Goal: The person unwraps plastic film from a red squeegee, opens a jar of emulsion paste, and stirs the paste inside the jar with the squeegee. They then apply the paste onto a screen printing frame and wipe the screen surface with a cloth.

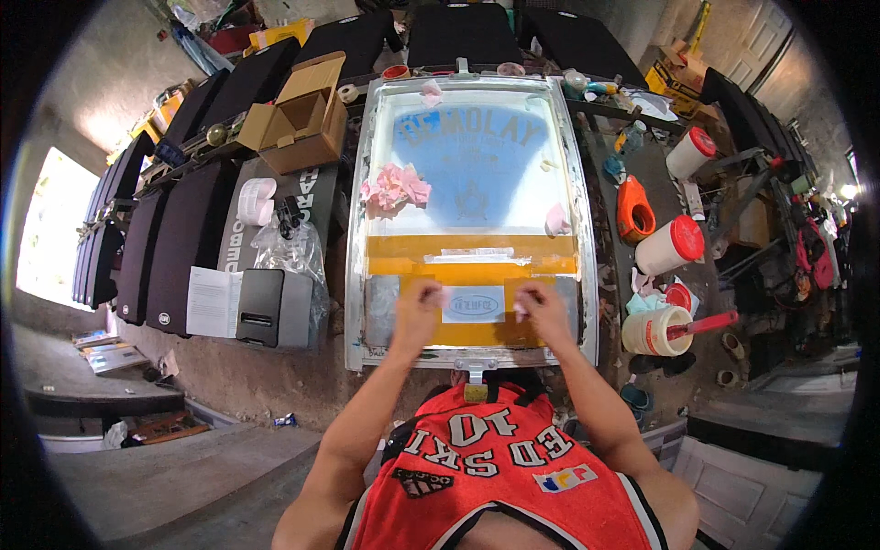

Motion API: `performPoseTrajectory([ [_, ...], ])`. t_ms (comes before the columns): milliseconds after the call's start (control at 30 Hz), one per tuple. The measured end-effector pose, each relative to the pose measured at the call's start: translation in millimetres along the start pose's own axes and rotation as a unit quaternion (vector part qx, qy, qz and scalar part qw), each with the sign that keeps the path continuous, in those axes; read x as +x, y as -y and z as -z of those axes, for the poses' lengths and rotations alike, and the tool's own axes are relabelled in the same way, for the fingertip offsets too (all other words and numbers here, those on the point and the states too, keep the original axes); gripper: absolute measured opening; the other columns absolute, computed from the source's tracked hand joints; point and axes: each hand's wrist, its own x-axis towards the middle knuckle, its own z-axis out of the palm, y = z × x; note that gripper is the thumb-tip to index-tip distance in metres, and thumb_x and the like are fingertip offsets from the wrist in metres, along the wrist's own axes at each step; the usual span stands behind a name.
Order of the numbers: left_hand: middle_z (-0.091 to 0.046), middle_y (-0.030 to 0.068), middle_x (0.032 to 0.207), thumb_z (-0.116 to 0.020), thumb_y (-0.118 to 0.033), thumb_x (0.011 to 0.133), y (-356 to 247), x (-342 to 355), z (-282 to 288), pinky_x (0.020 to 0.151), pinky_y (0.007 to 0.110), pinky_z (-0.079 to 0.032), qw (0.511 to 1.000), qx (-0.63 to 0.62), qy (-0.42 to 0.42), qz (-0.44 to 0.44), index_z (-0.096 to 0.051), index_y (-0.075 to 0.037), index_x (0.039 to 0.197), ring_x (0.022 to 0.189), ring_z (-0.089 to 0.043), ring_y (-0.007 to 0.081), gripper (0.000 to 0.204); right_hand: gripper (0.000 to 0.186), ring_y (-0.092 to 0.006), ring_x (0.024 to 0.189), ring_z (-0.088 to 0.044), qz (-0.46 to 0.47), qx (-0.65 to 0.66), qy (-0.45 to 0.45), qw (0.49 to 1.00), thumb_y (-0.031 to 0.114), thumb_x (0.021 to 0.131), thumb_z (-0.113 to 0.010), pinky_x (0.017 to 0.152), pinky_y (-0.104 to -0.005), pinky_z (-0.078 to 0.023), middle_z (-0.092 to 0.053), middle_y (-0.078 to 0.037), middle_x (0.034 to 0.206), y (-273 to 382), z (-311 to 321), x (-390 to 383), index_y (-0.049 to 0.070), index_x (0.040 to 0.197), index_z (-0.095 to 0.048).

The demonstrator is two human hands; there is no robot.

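A metal-framed printing screen (pixel 587 302) lies in front of me, its mesh faintly printed with blue lettering and an emblem. Brown tape (pixel 472 246) crosses its lower part in a wide band. Within more brown tape nearer me sits a small pale rectangle with an oval design (pixel 473 304). My left hand (pixel 419 310) is at its left side and my right hand (pixel 541 309) at its right, both low over the screen. Fingers of both hands are pinched together at the edges of the brown tape; what they grip, if anything, is too small to make out.
Crumpled pink paper (pixel 396 188) lies on the mesh. To the left are an open cardboard box (pixel 302 124) and a grey-black device (pixel 275 307). On the right stand white tubs with red lids (pixel 669 246) and a tub with a red-handled tool (pixel 655 330). Black padded boards (pixel 463 37) surround the table.
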Motion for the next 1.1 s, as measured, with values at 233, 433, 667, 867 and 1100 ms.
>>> performPoseTrajectory([
  [233, -0.066, 0.0208, 0.101, -0.053, -0.012, 0.097, 84, 2, 112, 0.086, 0.044, -0.048, 0.95, 0.246, -0.176, 0.074, -0.061, 0.002, 0.102, 0.098, -0.064, 0.037, 0.017, 0.008, -0.0228, 0.074, -0.063, 0.246, -0.371, -0.336, 0.83, 0.007, 0.092, -0.065, 0.07, -0.0359, -0.05, -0.063, -0.012, 0.082, -44, 104, -8, 0.0, 0.094, -0.065],
  [433, -0.064, 0.0239, 0.105, -0.042, -0.022, 0.105, 150, 7, 109, 0.092, 0.043, -0.046, 0.944, 0.039, -0.259, 0.199, -0.058, 0.005, 0.106, 0.104, -0.061, 0.038, 0.031, 0.011, -0.0133, 0.071, -0.057, 0.05, 0.031, -0.223, 0.973, 0.009, 0.095, -0.064, 0.065, -0.0305, -0.048, -0.06, -0.003, 0.078, -63, 127, -2, -0.001, 0.092, -0.063],
  [667, -0.062, 0.0174, 0.103, -0.041, -0.023, 0.106, 137, 8, 105, 0.089, 0.039, -0.044, 0.944, 0.014, -0.265, 0.198, -0.056, 0.005, 0.102, 0.096, -0.058, 0.0268, 0.032, 0.01, -0.0082, 0.068, -0.053, 0.115, -0.071, -0.232, 0.963, 0.01, 0.096, -0.066, 0.062, -0.0238, -0.043, -0.06, 0.001, 0.078, -55, 123, -7, 0.001, 0.093, -0.065],
  [867, -0.052, 0.0072, 0.09, -0.038, -0.019, 0.107, 81, -16, 137, 0.08, 0.032, -0.041, 0.955, -0.066, -0.244, 0.152, -0.051, 0.001, 0.092, 0.085, -0.046, 0.0169, 0.028, 0.007, -0.0068, 0.07, -0.052, 0.121, -0.036, -0.225, 0.966, 0.008, 0.095, -0.066, 0.061, -0.0239, -0.043, -0.059, 0.002, 0.078, -10, 125, -40, 0.001, 0.093, -0.065],
  [1100, -0.048, 0.0031, 0.085, -0.038, -0.02, 0.109, 52, -61, 148, 0.075, 0.031, -0.039, 0.959, -0.035, -0.228, 0.168, -0.048, -0.002, 0.087, 0.081, -0.041, 0.0122, 0.03, 0.003, -0.0081, 0.073, -0.054, 0.106, -0.043, -0.213, 0.97, 0.003, 0.094, -0.064, 0.065, -0.0245, -0.044, -0.061, 0.0, 0.082, 7, 125, -85, 0.0, 0.095, -0.063],
])
